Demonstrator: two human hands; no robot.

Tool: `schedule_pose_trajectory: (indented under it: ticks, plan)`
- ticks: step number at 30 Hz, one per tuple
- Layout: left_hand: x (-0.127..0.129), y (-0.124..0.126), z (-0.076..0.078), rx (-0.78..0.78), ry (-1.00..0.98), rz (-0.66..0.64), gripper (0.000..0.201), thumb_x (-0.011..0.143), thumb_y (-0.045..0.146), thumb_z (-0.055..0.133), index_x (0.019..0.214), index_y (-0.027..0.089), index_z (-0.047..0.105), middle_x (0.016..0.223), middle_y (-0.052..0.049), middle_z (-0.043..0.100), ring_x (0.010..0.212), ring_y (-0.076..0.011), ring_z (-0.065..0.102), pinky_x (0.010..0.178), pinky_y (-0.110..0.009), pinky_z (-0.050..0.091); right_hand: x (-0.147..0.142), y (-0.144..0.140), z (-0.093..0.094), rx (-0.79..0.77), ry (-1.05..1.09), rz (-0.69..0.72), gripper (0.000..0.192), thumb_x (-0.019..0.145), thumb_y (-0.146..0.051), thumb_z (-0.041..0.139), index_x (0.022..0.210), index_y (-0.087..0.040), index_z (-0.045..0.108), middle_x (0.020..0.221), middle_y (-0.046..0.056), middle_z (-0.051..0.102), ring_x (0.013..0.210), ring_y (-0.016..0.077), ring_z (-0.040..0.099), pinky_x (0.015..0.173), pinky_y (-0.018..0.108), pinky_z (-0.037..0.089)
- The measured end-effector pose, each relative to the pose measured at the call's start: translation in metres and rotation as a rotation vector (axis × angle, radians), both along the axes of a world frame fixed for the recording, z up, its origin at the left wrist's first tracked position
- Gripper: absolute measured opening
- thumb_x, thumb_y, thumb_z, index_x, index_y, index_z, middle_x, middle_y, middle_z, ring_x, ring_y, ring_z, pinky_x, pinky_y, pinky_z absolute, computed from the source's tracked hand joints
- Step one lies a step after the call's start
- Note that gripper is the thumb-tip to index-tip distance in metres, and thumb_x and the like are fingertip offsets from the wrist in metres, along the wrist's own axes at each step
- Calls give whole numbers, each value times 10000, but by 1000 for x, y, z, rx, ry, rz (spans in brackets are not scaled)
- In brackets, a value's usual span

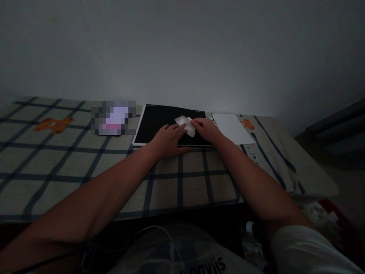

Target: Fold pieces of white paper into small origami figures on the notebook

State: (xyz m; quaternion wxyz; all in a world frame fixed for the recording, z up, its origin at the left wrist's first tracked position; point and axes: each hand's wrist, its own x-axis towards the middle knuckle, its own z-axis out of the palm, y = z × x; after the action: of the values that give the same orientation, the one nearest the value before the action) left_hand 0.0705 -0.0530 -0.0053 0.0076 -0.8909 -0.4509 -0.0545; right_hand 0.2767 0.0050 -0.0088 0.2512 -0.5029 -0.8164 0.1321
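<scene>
Dim light filled the room, and a bare pale wall (182,49) rose behind a surface covered with a checked cloth (71,167), beige with dark blue lines and small orange bear prints. Whether a desk or a bed lay under the cloth could not be told.

At the far edge of the cloth, close to the wall, lay a flat black board (159,121) with a thin white border. Both hands rested on its near right part. The left hand (168,139) lay palm down with the fingers loosely spread and nearly flat, its heel over the board's near edge and its fingertips touching a small crumpled piece of white paper (186,125). The right hand (207,129) came in from the other side, fingers gently curved and close together, their tips pressing on the same paper. The paper sat on the black board between the two hands, held down by the fingertips rather than enclosed; neither hand was closed around it.

Just beside the board's right edge lay a plain white sheet (230,127), flat on the cloth and running toward the cloth's far right corner. To the left of the board, near the far edge, sat a blurred-out object (114,118) with pale and pink tones; what it was could not be made out.

Both forearms stretched bare across the cloth, and a white sleeve (308,251) showed on the right arm at the bottom corner of the view.
</scene>
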Motion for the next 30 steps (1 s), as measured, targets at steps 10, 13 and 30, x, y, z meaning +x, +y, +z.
schedule_pose_trajectory:
  ticks: [10,13,30]
  plan:
    - [0,6,-11,118,-12,-77,791,971,720,455,1477,119,553,1586,-173,517,1501,-319,420,1260,-453,238,-6,-5,4,-16,100,-163,247,966,-339,610,1022,-175,786,1037,95,797,941,218,699,854,345,492]
    - [0,8,-12,128,-16,-113,830,973,717,451,1483,68,535,1580,-203,511,1520,-326,396,1280,-432,209,-6,-4,4,-11,63,-192,219,942,-307,616,935,-184,798,963,89,798,889,218,703,830,353,500]
    - [5,12,-6,41,-29,-87,838,944,735,494,1548,155,449,1563,-174,535,1384,-352,509,1161,-485,294,-2,1,3,-38,84,-238,383,989,-364,521,735,-203,758,795,74,763,818,224,694,762,358,471]
